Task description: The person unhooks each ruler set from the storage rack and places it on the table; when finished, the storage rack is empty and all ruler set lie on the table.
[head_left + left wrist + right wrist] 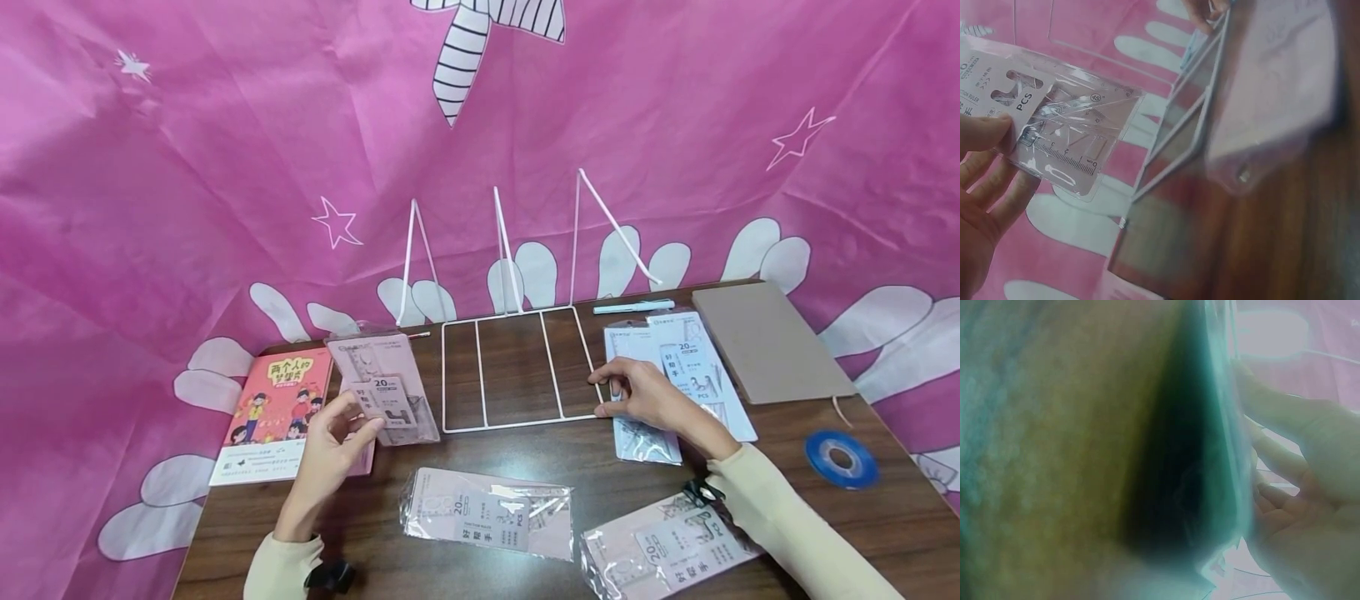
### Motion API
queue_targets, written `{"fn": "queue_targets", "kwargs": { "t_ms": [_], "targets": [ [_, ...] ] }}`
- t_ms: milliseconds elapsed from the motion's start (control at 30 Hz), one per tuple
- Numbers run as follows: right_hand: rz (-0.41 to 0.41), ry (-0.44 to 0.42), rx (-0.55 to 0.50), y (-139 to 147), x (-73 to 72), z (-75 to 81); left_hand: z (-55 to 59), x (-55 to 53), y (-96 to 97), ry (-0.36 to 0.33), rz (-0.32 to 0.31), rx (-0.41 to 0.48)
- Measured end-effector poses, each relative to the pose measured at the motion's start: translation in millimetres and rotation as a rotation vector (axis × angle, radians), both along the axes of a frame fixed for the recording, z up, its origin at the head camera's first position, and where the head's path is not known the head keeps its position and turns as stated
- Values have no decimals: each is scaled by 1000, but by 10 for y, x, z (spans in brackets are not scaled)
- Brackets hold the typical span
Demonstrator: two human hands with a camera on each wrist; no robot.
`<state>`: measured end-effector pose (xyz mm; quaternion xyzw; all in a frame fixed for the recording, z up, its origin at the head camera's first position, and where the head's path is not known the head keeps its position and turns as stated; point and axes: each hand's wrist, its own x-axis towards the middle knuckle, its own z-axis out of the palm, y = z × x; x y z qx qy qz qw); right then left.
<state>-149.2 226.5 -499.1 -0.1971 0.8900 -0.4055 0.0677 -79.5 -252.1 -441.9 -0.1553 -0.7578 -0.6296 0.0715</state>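
My left hand (333, 442) pinches a pink ruler-set packet (401, 358) by its lower left side, thumb on the front, at the left end of the white wire rack (517, 424). The left wrist view shows the packet's clear sleeve (1107, 119) with printed rulers inside, and the thumb (988, 132) over its card. My right hand (648, 396) grips the rack's front right corner between thumb and fingers. The rack's grid lies on the table, and thin triangular uprights rise at its back. In the right wrist view, a blurred packet edge covers much of the scene.
Two pink packets (495, 512) (667, 546) lie near the front. Under my right hand are bluish packets (705, 367), beside a grey-brown notebook (776, 342) and blue tape roll (842, 483). A red picture book (273, 400) lies left; a light-blue pen (633, 307) lies behind.
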Motion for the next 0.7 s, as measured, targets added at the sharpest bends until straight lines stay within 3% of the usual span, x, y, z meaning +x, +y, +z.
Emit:
{"fn": "queue_targets", "kwargs": {
  "t_ms": [233, 567, 700],
  "targets": [
    [8, -18, 3, 4, -5, -2, -228, -110, -123, -18, -30, 77],
    [5, -28, -3, 4, -8, -8, -468, -215, -255, -150, -45, 42],
    [2, -35, 2, 10, -9, -11, -550, -260, -266, -169, -28, 43]
  ]
}}
